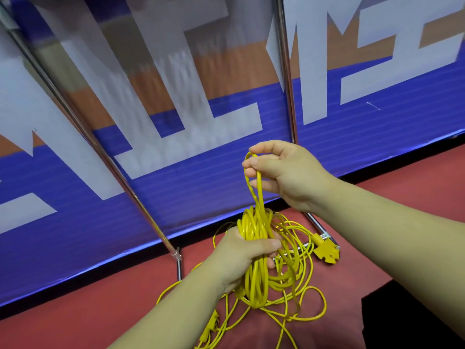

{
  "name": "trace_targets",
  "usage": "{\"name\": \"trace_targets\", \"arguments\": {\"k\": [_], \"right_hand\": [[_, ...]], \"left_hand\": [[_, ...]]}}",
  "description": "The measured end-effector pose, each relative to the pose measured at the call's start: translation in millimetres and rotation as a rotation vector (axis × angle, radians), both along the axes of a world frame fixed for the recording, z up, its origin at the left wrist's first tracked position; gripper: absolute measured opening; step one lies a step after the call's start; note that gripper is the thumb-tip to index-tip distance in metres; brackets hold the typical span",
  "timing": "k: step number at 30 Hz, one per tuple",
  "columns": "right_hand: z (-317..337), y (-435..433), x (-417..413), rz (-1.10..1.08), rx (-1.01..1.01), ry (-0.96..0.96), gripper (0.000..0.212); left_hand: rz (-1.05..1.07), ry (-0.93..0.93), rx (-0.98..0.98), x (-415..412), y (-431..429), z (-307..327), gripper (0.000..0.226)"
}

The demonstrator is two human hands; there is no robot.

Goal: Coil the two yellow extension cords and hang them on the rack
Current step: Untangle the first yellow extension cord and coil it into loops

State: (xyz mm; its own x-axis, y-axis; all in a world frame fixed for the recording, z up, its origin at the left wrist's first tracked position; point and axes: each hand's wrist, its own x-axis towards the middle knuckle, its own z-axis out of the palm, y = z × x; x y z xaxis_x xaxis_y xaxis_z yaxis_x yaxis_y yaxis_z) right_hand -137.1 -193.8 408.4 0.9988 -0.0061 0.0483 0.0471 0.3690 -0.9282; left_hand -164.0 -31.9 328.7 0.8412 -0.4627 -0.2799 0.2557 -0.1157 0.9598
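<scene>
The left hand point(241, 258) is clenched around a bundle of yellow cord loops point(255, 250), the fingers wrapped across the front of the coil so the strands are squeezed together at mid-height; the loops stand up out of the fist and hang down below it. Above and just to the right, the right hand point(284, 172) pinches the top of a single long loop point(254, 177) between thumb and curled fingers, lifting it clear of the coil; both strands of that loop run straight down into the bundle held by the left hand. Loose yellow cord point(299, 293) spills in tangled curves over the red floor point(100, 316) below and around both hands, and it cannot be told which strands belong to which of the two cords. A yellow multi-outlet end point(327, 250) lies on the floor to the right of the coil, beside the foot of a chrome rack pole point(286, 79); another yellow connector point(212, 323) lies lower left. A second chrome pole point(100, 152) slants across the blue banner point(176, 192) behind.
</scene>
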Motion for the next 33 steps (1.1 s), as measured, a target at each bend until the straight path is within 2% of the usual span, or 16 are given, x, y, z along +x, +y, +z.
{"name": "trace_targets", "arguments": {"k": [3, 5, 8, 11, 15, 20, 26, 33], "right_hand": [[-1, -11, -1, -0.028, -0.056, -0.01, 0.013], [-3, -21, -2, -0.1, -0.216, -0.054, 0.014], [-8, -38, -2, -0.196, -0.398, -0.09, 0.029], [-19, -50, -1, -0.193, -0.454, -0.035, 0.031], [-41, -54, -2, -0.042, -0.53, 0.061, 0.035], [-72, -36, -13, 0.278, -0.854, 0.035, 0.038], [-92, 7, -18, 0.508, -0.775, -0.045, 0.034], [-85, 44, -15, 0.387, -0.591, -0.043, 0.025]], "left_hand": [[0.007, -0.021, 0.012, 3, -8, -3, 0.011], [0.027, -0.022, 0.001, 6, -10, -1, 0.012], [0.092, -0.01, -0.06, 14, -5, 11, 0.013], [0.15, -0.023, -0.156, 22, 9, 32, 0.008], [0.249, -0.056, -0.317, 28, 29, 63, 0.012], [0.331, -0.069, -0.528, 32, 52, 88, 0.004], [0.392, -0.133, -0.653, 31, 80, 100, 0.004], [0.453, -0.109, -0.685, 36, 116, 93, 0.007]]}}
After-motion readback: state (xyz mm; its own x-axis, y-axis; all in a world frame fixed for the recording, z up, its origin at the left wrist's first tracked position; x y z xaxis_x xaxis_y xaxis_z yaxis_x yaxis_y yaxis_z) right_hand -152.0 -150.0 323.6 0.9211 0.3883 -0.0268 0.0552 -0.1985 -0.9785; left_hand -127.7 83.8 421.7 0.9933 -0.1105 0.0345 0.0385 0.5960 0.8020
